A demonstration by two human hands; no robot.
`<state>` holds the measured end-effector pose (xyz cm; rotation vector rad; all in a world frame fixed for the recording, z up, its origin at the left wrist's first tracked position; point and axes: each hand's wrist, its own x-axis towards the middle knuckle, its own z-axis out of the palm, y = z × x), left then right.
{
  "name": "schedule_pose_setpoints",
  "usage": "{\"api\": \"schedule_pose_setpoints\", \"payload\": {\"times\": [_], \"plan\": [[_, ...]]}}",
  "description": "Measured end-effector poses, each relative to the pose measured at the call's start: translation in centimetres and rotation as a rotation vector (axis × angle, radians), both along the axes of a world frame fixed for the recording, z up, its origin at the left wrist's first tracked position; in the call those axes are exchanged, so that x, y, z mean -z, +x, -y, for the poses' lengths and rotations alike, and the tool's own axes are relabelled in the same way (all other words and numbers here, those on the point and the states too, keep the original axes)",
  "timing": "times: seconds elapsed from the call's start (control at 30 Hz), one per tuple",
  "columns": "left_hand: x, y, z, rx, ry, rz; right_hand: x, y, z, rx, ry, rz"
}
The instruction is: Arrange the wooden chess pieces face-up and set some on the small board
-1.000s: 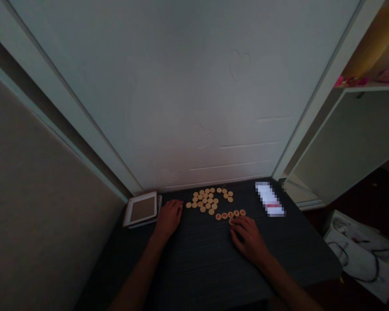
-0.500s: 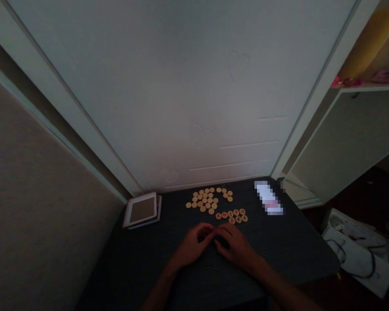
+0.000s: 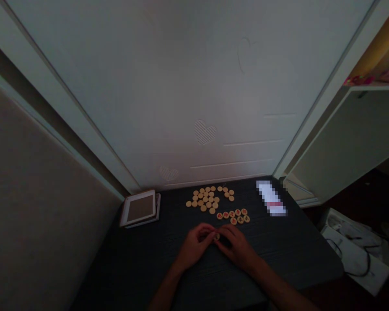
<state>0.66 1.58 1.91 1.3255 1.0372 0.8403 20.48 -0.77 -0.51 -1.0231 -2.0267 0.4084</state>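
Note:
Between the fingertips of both hands sits one round Chinese chess piece [image 3: 217, 236], its marked face partly showing. My left hand [image 3: 196, 242] pinches it from the left, and my right hand [image 3: 235, 244] closes on it from the right. Just beyond the fingers lie two short rows of face-up Chinese chess pieces [image 3: 232, 214], with red characters on most and dark ones on a couple. Farther back is a loose cluster of plain-topped pieces [image 3: 206, 199], with a small group of similar pieces [image 3: 227, 193] to its right.
The dark table [image 3: 142, 259] backs onto a white panel [image 3: 168, 108] with embossed hearts. Stacked frames [image 3: 139, 208] lie at the table's left edge. A pixelated bright object [image 3: 271, 198] lies at the right. White bags [image 3: 356, 250] stand below, beyond the table's right edge.
The piece between my fingers has come into sight; before, the fingers hid it. Both hands stay nearly in place. The view has shifted slightly.

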Motion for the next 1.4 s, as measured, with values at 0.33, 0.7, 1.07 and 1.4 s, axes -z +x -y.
{"api": "schedule_pose_setpoints", "payload": {"times": [0.33,0.7,1.07,1.4], "plan": [[0.19,0.32,0.15,-0.022,0.019,0.062,-0.02,0.02,-0.17,0.026,0.0,-0.059],[0.07,0.65,0.21,-0.051,0.03,0.007,0.17,0.15,-0.02,0.032,-0.002,-0.053],[-0.16,0.5,0.22,0.009,-0.026,0.065,0.11,0.23,-0.28,0.034,0.011,-0.125],[-0.41,0.33,0.46,0.036,-0.059,0.075,0.01,0.19,-0.28,0.054,0.036,-0.125]]}}
